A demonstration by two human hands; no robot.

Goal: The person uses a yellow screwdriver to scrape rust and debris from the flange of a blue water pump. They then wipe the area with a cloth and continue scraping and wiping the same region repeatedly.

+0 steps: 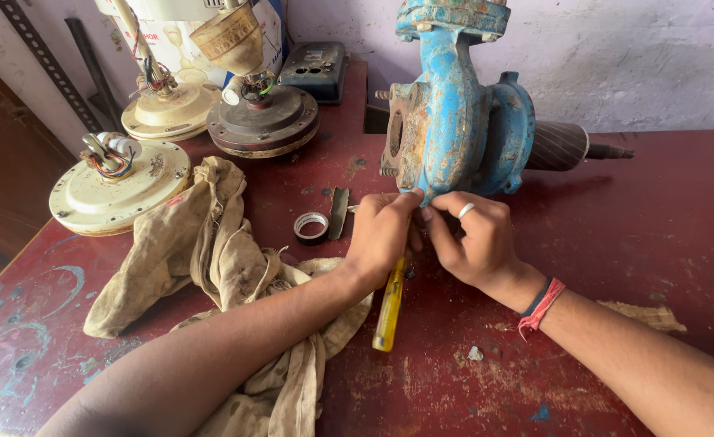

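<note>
Single view, camera on my head, tilted down and forward over red workbench. Close range: my forearms enter from bottom edge, my left hand and right hand sit near frame centre. Far wall closes top. No second view, so no overlap.

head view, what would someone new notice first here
A chipped blue pump housing stands at the back centre of the red table, with the left hand and right hand pressed to its lower edge. A yellow-handled screwdriver runs under the left hand, and a dirty rag sprawls to the left.
</note>
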